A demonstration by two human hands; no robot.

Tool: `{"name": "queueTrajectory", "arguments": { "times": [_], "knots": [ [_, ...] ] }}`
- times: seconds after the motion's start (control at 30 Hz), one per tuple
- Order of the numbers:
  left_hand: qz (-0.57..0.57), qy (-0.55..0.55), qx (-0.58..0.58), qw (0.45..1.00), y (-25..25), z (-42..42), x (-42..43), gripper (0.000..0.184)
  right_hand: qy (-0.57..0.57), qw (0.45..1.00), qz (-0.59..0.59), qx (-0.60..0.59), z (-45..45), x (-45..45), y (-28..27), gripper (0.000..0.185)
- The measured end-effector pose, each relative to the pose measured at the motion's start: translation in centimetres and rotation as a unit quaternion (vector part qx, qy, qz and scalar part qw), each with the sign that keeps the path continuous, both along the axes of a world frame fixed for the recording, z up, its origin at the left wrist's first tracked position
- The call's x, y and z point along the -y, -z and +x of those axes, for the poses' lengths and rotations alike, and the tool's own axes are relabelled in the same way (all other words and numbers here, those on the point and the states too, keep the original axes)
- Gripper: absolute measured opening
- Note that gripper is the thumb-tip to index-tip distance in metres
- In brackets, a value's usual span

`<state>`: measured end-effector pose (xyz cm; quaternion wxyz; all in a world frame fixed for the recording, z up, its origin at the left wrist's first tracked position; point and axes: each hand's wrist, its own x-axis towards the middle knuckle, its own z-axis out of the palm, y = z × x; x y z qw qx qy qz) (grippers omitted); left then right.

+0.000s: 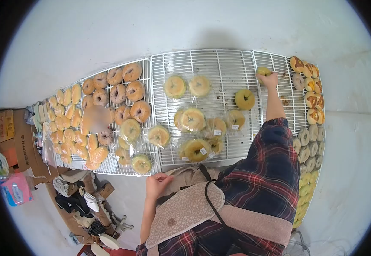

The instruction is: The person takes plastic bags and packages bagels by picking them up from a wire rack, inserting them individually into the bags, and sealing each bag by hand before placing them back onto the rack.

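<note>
Stretched far out over the right-hand rack, my right hand (269, 80) is closed round a yellow-green bagel (262, 71). Nearest to it on the middle rack (224, 64) lies an unwrapped yellow-green bagel (244, 99). My left hand (157, 184) hangs just in front of the racks' near edge, its fingers curled in, and I see nothing in them. Several bagels in clear bags lie on the middle rack, among them a flat pale one (192, 119) and one with a white label (196, 150). Another bagged bagel (158, 136) straddles the left and middle racks.
Brown bagels (140, 112) and small oval rolls (92, 142) fill the left rack. Topped breads (312, 100), pale bagels (303, 136) and green bagels (303, 190) line the far right. A cardboard box (25, 143) and a pink package (17, 189) stand at left.
</note>
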<state>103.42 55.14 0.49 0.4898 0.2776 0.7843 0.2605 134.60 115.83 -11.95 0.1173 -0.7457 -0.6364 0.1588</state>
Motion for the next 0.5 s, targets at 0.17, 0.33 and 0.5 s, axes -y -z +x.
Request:
{"name": "queueTrajectory", "arguments": {
  "times": [0.17,0.33,0.5],
  "knots": [
    [0.022,-0.049,0.089,0.995,-0.5,-0.6,-1.4,0.016,0.017,0.952,-0.048,-0.303,2.4,1.1,-0.6,0.092],
    [0.047,0.113,0.076,0.990,-0.6,-2.4,-1.8,0.007,-0.034,0.767,-0.129,-0.628,0.7,10.9,-5.4,0.072],
    [0.098,0.244,0.090,0.961,0.7,-3.6,-1.2,0.022,-0.164,0.384,-0.395,-0.818,-6.5,24.1,-9.3,0.056]
  ]
}}
